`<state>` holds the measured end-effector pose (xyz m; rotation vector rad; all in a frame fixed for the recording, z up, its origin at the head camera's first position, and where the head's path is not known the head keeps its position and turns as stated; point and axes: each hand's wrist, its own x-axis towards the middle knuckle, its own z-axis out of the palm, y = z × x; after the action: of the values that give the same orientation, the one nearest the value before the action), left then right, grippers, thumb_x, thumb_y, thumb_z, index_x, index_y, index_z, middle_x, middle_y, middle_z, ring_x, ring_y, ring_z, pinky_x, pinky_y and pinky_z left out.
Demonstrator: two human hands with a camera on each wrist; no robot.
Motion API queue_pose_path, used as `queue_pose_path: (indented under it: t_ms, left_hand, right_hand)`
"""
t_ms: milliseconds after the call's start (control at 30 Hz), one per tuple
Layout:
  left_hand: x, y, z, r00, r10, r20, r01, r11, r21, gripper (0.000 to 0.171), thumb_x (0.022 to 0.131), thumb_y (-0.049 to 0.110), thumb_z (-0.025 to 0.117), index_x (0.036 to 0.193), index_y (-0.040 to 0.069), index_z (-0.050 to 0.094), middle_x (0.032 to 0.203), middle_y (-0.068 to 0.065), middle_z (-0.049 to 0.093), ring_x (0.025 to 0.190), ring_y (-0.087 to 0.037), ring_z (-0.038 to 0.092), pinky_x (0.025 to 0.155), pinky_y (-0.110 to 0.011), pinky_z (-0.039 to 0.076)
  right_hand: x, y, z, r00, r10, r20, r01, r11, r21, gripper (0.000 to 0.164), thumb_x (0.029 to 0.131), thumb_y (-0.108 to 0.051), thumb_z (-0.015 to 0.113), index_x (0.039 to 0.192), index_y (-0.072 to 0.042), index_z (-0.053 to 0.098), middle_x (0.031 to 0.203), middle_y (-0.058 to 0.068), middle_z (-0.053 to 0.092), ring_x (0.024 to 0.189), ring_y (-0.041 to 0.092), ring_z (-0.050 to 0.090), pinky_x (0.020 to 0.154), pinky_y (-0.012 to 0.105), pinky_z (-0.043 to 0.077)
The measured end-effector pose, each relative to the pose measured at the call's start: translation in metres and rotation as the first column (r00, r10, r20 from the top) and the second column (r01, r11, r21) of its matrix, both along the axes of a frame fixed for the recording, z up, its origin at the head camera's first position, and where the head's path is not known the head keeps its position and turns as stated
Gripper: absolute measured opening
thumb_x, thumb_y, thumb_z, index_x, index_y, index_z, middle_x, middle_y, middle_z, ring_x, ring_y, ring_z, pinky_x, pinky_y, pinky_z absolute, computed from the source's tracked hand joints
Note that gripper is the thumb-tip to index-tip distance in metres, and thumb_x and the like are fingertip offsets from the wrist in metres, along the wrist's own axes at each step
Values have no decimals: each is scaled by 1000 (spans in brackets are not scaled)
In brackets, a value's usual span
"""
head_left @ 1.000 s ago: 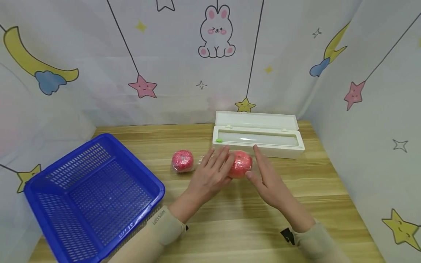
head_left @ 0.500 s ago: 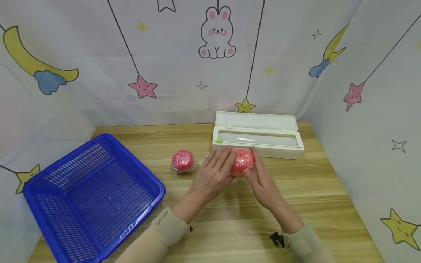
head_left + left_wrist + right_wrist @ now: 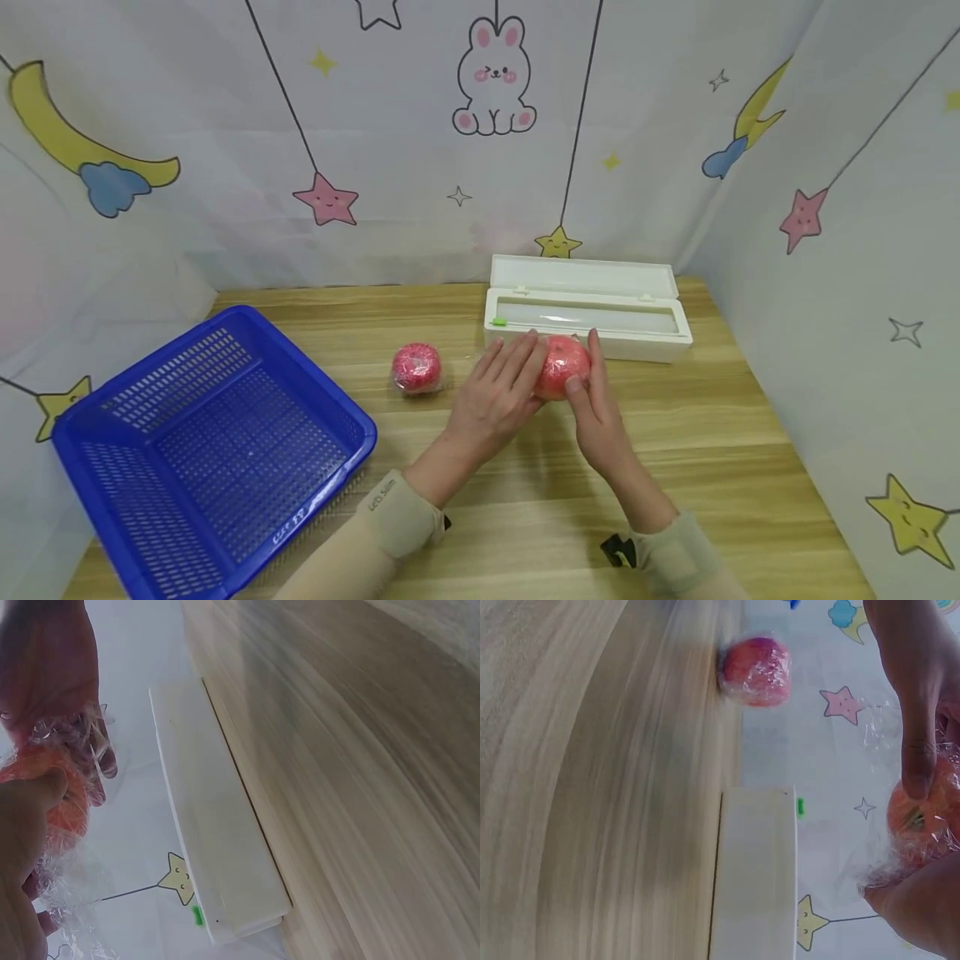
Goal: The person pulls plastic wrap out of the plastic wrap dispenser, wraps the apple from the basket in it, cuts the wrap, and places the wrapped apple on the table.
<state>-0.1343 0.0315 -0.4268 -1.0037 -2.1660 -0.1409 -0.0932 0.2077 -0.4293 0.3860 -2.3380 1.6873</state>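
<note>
Between my two hands is a round orange-red fruit [image 3: 564, 367] wrapped in clear cling film, raised off the table. A greenish stem spot shows on the fruit [image 3: 915, 817] in the right wrist view. My left hand [image 3: 498, 396] grips its left side, fingers laid over the film and thumb against the fruit. From the right, my right hand [image 3: 600, 417] holds it between thumb and fingers. Loose crinkled film [image 3: 75, 900] hangs near the left fingers. Part of the fruit is hidden by the hands.
Left of the hands, a film-wrapped red apple [image 3: 417, 367] rests on the wooden table [image 3: 510, 533]. A blue plastic basket [image 3: 352, 417] stands at the left. Behind the hands sits a white cling film dispenser [image 3: 645, 343], lid up, with a green slider [image 3: 499, 322].
The right hand has come in against the fruit's right side. Both hands and the fruit have shifted slightly right and upward in the head view.
</note>
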Motion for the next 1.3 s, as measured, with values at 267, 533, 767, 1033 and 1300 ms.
queue_pose_path:
  t_ms: [267,533,767,1033,1300]
  left_hand:
    - [2,3,-5,1000,-5,11,5,1000,26,87,78,41,76,140,3,29,141,-14,34,130,-24,32,103,-42,28]
    - [-2,-3,-7,1000,-22,9,21,999,35,85,78,40,76,139,3,31,139,-14,37,128,-25,35,101,-42,30]
    - [-9,-12,-2,999,-6,-33,5,999,-33,83,79,40,75,138,3,32,138,-14,38,127,-26,36,105,-42,23]
    - [-11,-18,0,999,-29,-30,25,994,-108,81,82,38,73,140,2,30,142,-15,33,131,-26,30,105,-43,22]
    - [-11,-16,-2,999,-40,-29,36,990,-134,76,86,29,70,142,4,26,143,-15,30,132,-26,29,106,-43,20]
  right_hand:
    - [14,-11,20,999,-21,36,23,997,-78,52,102,-19,32,147,-19,5,150,0,10,136,18,14,105,45,20]
    - [9,-7,9,997,41,64,-29,983,-179,49,104,-22,28,147,-23,6,150,0,13,136,17,15,106,41,20]
    - [-1,20,-10,946,267,183,-160,877,-452,49,106,-32,17,147,-10,3,149,7,17,136,19,16,106,33,17]
    - [-10,22,-1,842,483,240,-249,743,-621,52,105,-39,25,144,-6,18,147,8,23,134,21,21,105,35,21]
    - [-15,15,-2,843,473,254,-175,690,-702,46,104,-30,36,142,-4,27,144,9,29,133,21,26,104,35,24]
